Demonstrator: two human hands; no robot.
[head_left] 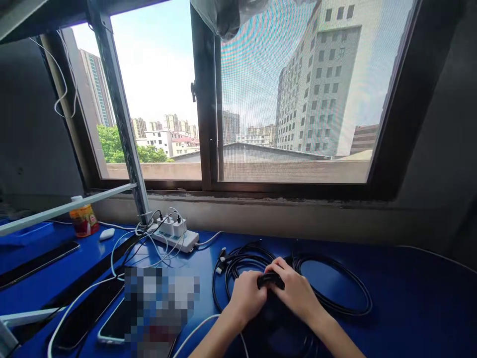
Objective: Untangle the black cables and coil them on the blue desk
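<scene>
My left hand (249, 293) and my right hand (294, 291) meet above the blue table, both closed around a gathered bundle of black cable (271, 280). Behind my left hand lies a loose coil of black cable (219, 286), with a plug end (219, 269) showing a pale tip at its left side. To the right, a wide loop of black cable (367, 298) spreads out on the table. My fingers hide part of the bundle, so I cannot tell whether it joins these coils.
A white power strip (190, 242) with chargers and tangled cords stands at the back left. Several phones, one of them a phone (117, 318) near the front, lie on the blue table (410, 308). A metal frame post (124, 114) rises before the window; an orange-labelled bottle (85, 219) stands behind its crossbar.
</scene>
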